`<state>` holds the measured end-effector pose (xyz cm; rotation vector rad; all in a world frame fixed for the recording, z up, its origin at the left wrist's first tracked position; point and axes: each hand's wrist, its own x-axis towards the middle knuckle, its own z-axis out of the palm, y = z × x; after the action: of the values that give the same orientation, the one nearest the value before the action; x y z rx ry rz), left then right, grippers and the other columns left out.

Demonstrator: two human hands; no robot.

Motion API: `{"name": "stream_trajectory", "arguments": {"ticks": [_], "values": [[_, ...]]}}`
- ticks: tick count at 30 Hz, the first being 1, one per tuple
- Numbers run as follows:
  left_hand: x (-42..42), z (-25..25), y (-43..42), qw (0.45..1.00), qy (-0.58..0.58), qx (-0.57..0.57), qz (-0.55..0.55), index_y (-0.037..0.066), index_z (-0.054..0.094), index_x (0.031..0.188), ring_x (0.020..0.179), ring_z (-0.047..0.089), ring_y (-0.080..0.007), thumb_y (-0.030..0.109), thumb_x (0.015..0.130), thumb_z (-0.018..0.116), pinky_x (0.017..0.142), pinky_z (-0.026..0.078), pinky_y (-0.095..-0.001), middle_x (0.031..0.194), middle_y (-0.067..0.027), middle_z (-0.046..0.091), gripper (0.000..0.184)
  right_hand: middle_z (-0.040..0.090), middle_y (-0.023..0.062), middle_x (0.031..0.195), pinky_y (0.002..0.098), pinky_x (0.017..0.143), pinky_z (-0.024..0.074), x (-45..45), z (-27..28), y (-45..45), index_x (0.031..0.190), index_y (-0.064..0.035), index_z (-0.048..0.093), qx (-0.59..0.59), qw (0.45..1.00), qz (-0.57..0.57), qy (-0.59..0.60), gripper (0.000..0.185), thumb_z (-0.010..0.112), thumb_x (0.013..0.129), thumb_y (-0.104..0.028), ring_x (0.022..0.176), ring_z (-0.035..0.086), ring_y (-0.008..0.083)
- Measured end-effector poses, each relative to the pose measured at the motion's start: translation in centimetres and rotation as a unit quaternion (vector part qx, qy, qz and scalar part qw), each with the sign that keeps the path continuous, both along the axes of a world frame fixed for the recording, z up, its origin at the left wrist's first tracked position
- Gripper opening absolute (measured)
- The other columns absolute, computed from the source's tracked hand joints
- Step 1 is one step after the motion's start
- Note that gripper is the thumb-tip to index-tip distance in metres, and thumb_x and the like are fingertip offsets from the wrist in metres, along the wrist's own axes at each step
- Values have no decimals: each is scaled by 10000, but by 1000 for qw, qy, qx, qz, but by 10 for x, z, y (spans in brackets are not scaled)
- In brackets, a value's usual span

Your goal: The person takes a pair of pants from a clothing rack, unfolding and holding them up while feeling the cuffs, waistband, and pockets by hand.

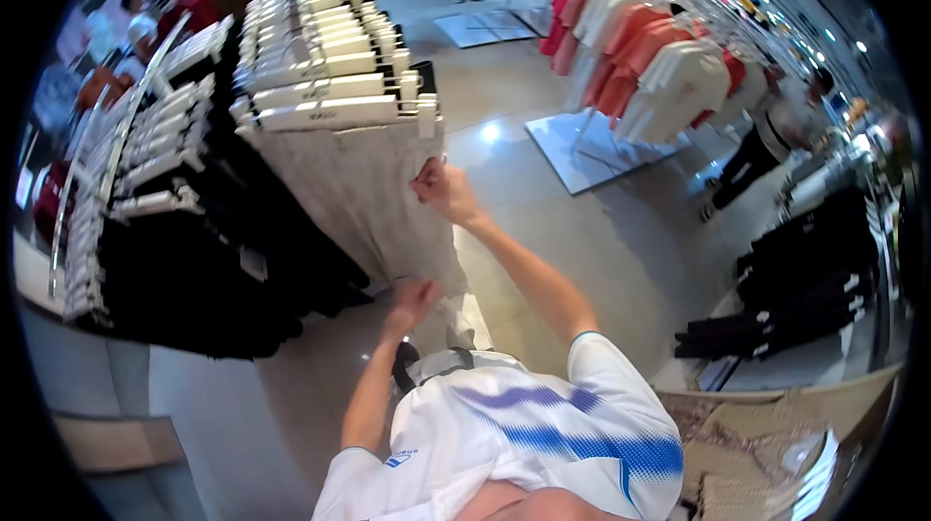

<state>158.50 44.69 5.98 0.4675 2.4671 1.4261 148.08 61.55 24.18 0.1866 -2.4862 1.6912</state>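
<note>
Shop floor [601, 240]; hands [446, 189] by pale garment [335, 172], grip unclear.

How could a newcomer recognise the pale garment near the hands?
Find the wide row of white hangers, upper left of centre. The pale garment hangs at its near end, beside the right hand. Unlike the black clothes to its left, it is light-coloured.

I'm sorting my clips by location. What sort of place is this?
Most likely a clothing shop: short-sleeved tops in white, coral and pink hang in a row, black garments hang close together, and a pale garment hangs below white hangers.
</note>
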Motion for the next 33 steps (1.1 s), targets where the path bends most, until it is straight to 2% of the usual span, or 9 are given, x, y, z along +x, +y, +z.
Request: {"name": "stream_trajectory", "arguments": {"ticks": [2, 3, 4, 14, 19, 23, 26, 29, 33], "values": [[-29, 107, -8, 994, 10, 24, 111, 15, 604, 876, 678, 616, -317, 236, 886, 583, 619, 456, -386, 771, -198, 628, 222, 648, 83, 713, 277, 568, 493, 8, -3, 1, 891, 20, 578, -31, 999, 28, 5, 148, 649, 832, -95, 639, 611, 118], [-50, 116, -12, 975, 148, 107, 129, -14, 559, 843, 453, 518, -121, 249, 912, 588, 432, 403, -289, 601, -76, 577, 273, 648, 83, 713, 277, 568, 493, 9, -9, 0, 891, 20, 578, -32, 999, 13, 7, 148, 649, 832, -95, 639, 611, 118], [-64, 139, -12, 978, 129, 62, 149, -13, 553, 837, 613, 598, -292, 264, 891, 608, 574, 448, -385, 699, -158, 614, 287, 645, 86, 734, 281, 598, 492, 9, -14, -1, 934, 21, 579, -75, 996, 41, 32, 158, 639, 837, -89, 670, 607, 127], [-101, 193, 4, 936, 336, -102, -12, 41, 510, 793, 592, 577, -399, 184, 873, 575, 524, 440, -467, 593, -164, 583, 177, 657, 89, 838, 289, 722, 482, 13, 2, 8, 903, -11, 586, 167, 974, 154, -12, 113, 603, 834, -99, 788, 607, 149], [-109, 181, -8, 940, 336, -30, -41, 43, 515, 791, 584, 565, -402, 140, 869, 558, 523, 427, -468, 604, -181, 570, 131, 598, 21, 1002, 257, 809, 436, 19, 1, 9, 1124, -1, 563, -156, 953, 220, -136, 253, 527, 898, -111, 937, 535, 101], [-114, 165, -11, 961, 275, 23, -12, 22, 514, 783, 607, 558, -405, 138, 868, 560, 560, 427, -461, 605, -188, 566, 150, 545, -5, 1027, 243, 817, 418, 16, -3, 8, 1223, -26, 526, -240, 924, 206, -215, 321, 506, 917, -122, 955, 488, 84], [-116, 178, -16, 989, 112, 93, 0, 2, 518, 829, 616, 560, -417, 140, 886, 554, 515, 420, -428, 656, -226, 568, 154, 548, -4, 1015, 230, 829, 408, 9, -7, 10, 1240, -33, 514, -110, 946, 227, -203, 334, 502, 915, -106, 954, 484, 80], [-113, 193, -9, 968, 245, 50, 5, 2, 521, 822, 612, 572, -413, 152, 882, 564, 512, 420, -427, 648, -223, 571, 167, 484, -23, 868, 236, 778, 421, 1, -16, 9, 1295, -43, 484, 97, 947, 260, -160, 413, 511, 884, -78, 833, 465, 86], [-119, 190, -4, 951, 306, -30, 26, 9, 529, 815, 626, 592, -394, 169, 885, 566, 525, 425, -438, 645, -213, 581, 179, 567, 50, 919, 249, 770, 436, -2, -3, 7, 1218, 37, 526, -266, 914, 244, -184, 386, 508, 847, -67, 843, 525, 114]]}}
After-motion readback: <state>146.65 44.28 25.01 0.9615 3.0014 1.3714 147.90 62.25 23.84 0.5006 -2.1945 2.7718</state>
